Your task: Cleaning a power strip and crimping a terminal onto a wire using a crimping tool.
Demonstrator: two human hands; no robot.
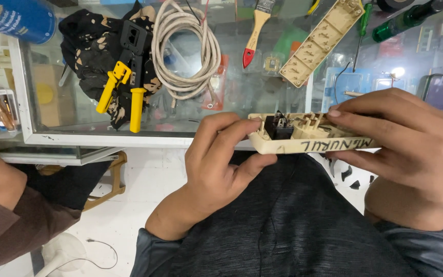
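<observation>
Both hands closed on the opened beige power strip base [303, 141], held just in front of the glass counter [103, 138] edge. Left hand [216, 169] clamps its left end, fingers by the black switch [278, 128]; right hand [406, 143] wraps the right end. On the counter beyond the strip: detached strip cover [321, 41], coiled grey cable [185, 51], yellow-handled crimper [126, 77] on black cloth [85, 41], paintbrush [255, 33]

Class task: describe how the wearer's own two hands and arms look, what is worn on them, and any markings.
Both hands are bare: left hand, right hand. No gloves, rings or watch show. Dark blue-grey sleeves are pushed up, leaving the wrists uncovered. No markings show.
</observation>
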